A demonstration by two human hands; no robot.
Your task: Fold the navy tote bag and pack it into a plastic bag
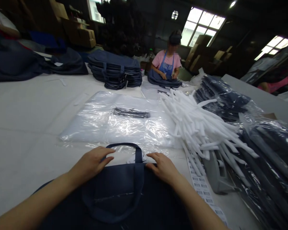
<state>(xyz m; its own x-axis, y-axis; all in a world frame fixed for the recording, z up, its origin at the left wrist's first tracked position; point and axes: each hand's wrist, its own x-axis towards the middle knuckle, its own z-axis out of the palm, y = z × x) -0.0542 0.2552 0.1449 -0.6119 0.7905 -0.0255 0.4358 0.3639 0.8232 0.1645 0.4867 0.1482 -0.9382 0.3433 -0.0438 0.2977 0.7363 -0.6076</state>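
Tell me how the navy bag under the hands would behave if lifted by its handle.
The navy bag lies flat and creased under the left hand and right hand, so it is probably floppy and would sag. Its thin cloth looks light. The handle curves limply, so it likely bends easily.

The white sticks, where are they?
In the head view, the heap of white sticks lies on the table to the right, between the clear plastic bags and the wrapped navy bags, beyond the right hand.

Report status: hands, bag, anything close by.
Left hand and right hand flat on navy bag top edge, beside its handle. Clear plastic bags just beyond. White strips to the right.
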